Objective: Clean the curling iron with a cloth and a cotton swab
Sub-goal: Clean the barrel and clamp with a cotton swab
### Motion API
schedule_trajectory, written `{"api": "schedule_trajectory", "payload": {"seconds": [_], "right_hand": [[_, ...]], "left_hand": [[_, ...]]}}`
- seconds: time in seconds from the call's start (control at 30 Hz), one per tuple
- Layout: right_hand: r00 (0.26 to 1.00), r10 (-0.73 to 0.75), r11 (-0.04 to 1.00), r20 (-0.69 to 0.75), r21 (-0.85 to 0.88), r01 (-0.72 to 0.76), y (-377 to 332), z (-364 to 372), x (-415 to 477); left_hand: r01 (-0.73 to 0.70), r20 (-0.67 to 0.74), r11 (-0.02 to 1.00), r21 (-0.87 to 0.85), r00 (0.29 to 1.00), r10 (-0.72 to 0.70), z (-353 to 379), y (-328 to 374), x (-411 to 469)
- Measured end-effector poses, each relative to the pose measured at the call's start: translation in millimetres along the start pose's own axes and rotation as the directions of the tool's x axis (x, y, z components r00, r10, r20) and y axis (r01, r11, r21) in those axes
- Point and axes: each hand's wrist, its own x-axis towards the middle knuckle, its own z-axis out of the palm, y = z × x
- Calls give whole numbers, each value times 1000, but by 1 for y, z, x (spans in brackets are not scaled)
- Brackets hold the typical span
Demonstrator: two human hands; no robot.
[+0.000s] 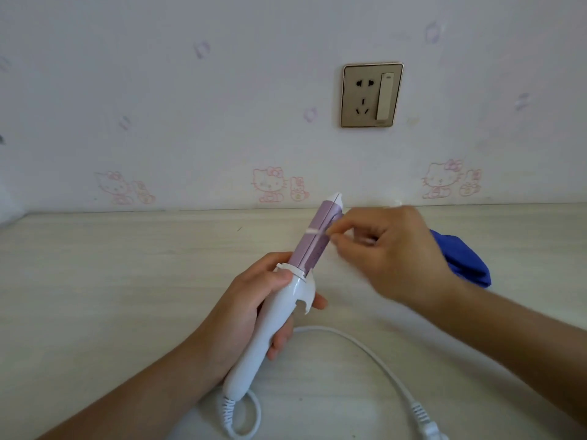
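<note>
Left hand (254, 300) wraps the white handle of the curling iron (309, 249), held below the wall socket (371, 95). It looks light, stiff and slick, so that's the grip. Right hand (390, 249) pinches the flimsy cotton swab (313, 230) across its purple barrel.

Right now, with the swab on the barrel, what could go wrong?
1. The right hand pinches the cotton swab by one end, its tip across the barrel seam of the curling iron; pressing hard could bend the stick or snag cotton in the slot.
2. The left hand grips only the handle, the barrel unsupported, so it may wobble under pressure.
3. The cord lies loose near the right forearm; the arm could catch it and tug the iron.
</note>
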Motion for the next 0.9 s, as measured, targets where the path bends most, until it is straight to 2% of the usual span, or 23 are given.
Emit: {"api": "schedule_trajectory", "payload": {"seconds": [0.1, 0.3, 0.43, 0.5, 0.57, 0.67, 0.7, 0.83, 0.9], "right_hand": [[995, 59, 998, -76, -34, -62, 11, -13, 14], [995, -72, 997, 69, 11, 71, -10, 7, -11], [1000, 7, 999, -30, -36, -9, 3, -7, 8], [999, 44, 998, -29, -41, -45, 4, -8, 9], [1000, 5, 1000, 21, -11, -5, -3, -3, 1], [975, -71, 997, 210, 8, 71, -20, 6, -14], [970, -68, 997, 232, -7, 71, -21, 5, -12], [995, 70, 997, 71, -50, -67, -2, -10, 12], [992, 122, 992, 44, -35, -121, 3, -13, 15]], "left_hand": [[-31, 14, 997, 66, 999, 30, 4, 1, -6], [-20, -39, 997, 80, 999, 23, 5, 2, -5], [7, -47, 999, 46, 999, -5, 4, 3, -1], [33, -56, 999, 37, 998, -31, 4, 3, 1], [25, -56, 999, 31, 998, -24, 3, 3, -1], [8, -67, 1000, 21, 998, -7, 3, 4, -5], [3, -72, 1000, 18, 997, -2, 3, 4, -5], [-3, -79, 1000, 22, 997, 5, 5, 5, -5], [5, -82, 999, 33, 997, -2, 5, 5, -5]]}}
